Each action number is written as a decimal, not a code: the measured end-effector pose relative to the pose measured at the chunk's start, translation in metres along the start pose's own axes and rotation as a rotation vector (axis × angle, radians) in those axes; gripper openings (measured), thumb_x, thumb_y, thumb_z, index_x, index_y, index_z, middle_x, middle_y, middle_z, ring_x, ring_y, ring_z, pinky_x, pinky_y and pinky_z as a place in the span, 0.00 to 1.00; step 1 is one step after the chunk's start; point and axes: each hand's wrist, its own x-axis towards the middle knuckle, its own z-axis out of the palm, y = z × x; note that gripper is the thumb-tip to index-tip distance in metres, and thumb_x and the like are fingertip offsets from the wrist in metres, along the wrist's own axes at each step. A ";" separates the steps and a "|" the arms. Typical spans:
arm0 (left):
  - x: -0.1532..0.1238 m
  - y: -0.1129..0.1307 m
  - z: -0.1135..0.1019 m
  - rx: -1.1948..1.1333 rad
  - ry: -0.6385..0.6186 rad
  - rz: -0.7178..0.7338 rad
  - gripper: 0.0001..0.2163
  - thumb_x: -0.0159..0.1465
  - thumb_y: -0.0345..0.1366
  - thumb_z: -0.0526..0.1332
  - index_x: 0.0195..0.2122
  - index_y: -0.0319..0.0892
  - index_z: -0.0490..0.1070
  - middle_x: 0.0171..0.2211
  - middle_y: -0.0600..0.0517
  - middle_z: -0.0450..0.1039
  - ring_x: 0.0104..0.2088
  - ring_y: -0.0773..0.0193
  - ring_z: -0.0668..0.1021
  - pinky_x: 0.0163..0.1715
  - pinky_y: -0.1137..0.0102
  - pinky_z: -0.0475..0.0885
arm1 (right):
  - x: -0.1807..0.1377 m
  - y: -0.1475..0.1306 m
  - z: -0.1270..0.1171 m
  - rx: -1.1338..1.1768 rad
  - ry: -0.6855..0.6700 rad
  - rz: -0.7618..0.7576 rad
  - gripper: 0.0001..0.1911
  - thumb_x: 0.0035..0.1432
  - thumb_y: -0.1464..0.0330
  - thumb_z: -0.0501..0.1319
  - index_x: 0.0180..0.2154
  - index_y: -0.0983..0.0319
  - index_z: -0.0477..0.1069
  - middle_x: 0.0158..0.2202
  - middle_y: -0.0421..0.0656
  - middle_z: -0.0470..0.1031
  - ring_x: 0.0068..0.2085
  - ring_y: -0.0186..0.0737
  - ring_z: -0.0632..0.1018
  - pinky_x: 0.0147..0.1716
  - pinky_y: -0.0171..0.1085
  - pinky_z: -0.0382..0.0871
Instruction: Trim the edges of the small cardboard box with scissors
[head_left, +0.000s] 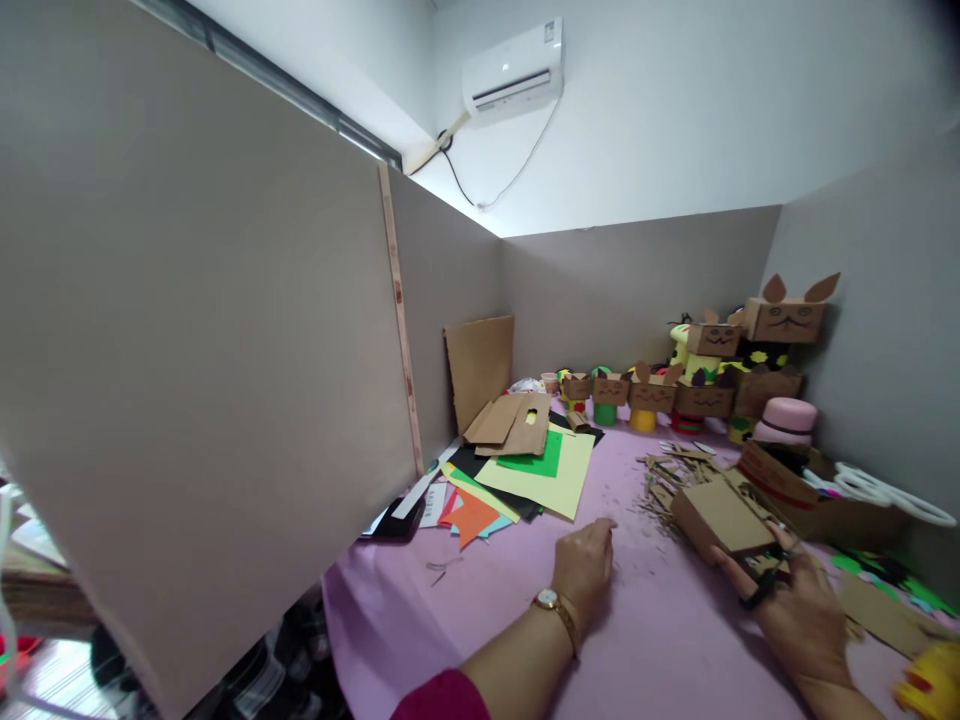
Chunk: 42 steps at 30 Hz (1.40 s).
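My right hand (802, 605) grips a small brown cardboard box (724, 515) by its near end, tilted above the table. A small black object (761, 590) shows among the fingers of that hand; its kind is unclear. My left hand (585, 565) rests on the pink-purple table cover (637, 660), with its fingers curled closed. Whether anything is inside them is hidden. Beyond the box lies a heap of thin cardboard scraps (664, 480).
Coloured paper sheets (577, 470) and cardboard pieces (514, 420) lie at the left. Several cardboard animal heads on bases (651, 395) line the back. An open carton (795, 500) holding scissors with white handles (889, 490) stands at the right. Grey partitions (637, 290) enclose the table.
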 end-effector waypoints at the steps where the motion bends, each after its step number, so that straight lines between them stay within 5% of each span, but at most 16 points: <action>1: 0.000 0.000 0.000 -0.002 -0.003 -0.014 0.12 0.67 0.38 0.58 0.49 0.42 0.69 0.45 0.48 0.75 0.39 0.61 0.79 0.39 0.61 0.76 | 0.000 0.000 0.000 0.002 -0.005 0.012 0.42 0.57 0.43 0.50 0.55 0.73 0.65 0.46 0.62 0.72 0.48 0.69 0.72 0.48 0.60 0.65; 42: 0.010 0.004 -0.010 0.104 -0.109 -0.070 0.11 0.66 0.38 0.58 0.46 0.41 0.71 0.43 0.49 0.75 0.38 0.61 0.79 0.39 0.60 0.76 | 0.018 0.000 0.003 0.197 -0.039 0.310 0.39 0.50 0.42 0.57 0.49 0.67 0.68 0.47 0.58 0.73 0.49 0.60 0.71 0.50 0.55 0.63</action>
